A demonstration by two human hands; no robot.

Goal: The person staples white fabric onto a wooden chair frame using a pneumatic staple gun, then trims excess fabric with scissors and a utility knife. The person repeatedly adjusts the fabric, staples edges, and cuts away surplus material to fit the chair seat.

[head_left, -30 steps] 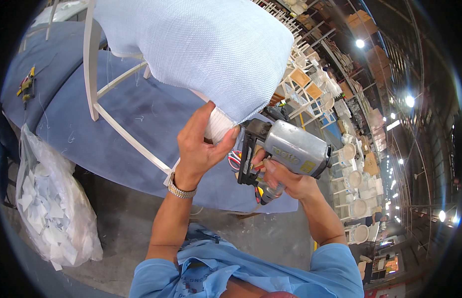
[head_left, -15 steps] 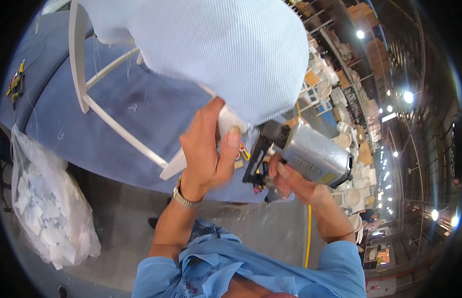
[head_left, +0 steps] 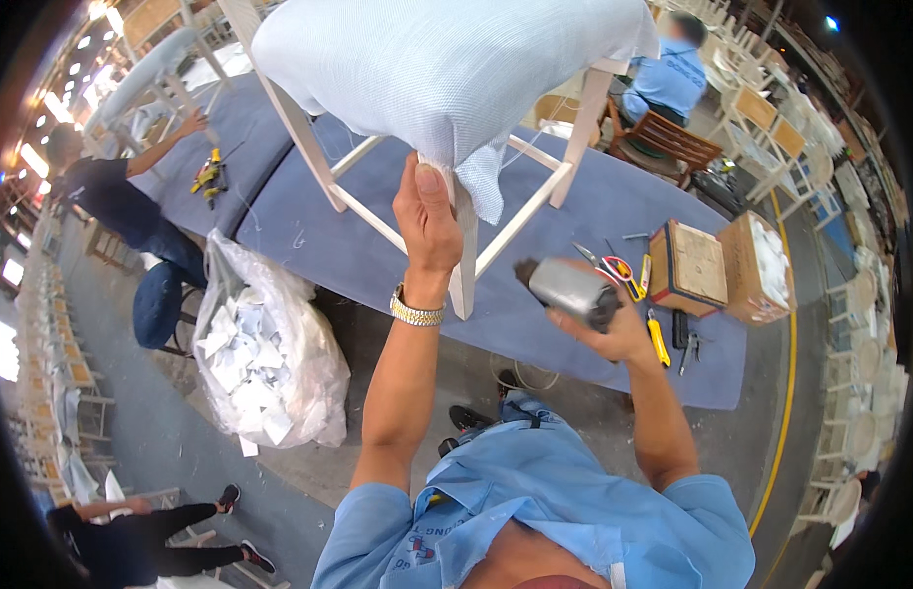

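Observation:
A pale wooden chair stands on the blue padded table, with light blue ribbed fabric (head_left: 447, 83) draped over its seat. My left hand (head_left: 429, 221) is closed around the top of the near chair leg (head_left: 463, 280), its thumb pressed up by the fabric's corner. Beside that thumb a loose fabric flap (head_left: 484, 187) hangs down. To the right, apart from the chair, my right hand (head_left: 614, 329) grips a silver staple gun (head_left: 566, 290), slightly blurred by motion. Its handle is mostly hidden by the fingers.
Scissors (head_left: 612, 267), a yellow cutter (head_left: 658, 339), pliers (head_left: 689, 351) and cardboard boxes (head_left: 687, 265) lie at the table's right. Left of me hangs a clear bag (head_left: 270, 363) of scraps. Co-workers are at the left (head_left: 123, 201), lower left (head_left: 133, 540) and far right (head_left: 668, 79).
The staple gun has come away from the fabric corner, down and right. My left hand stays at the chair leg, and the view has turned, showing more of the table.

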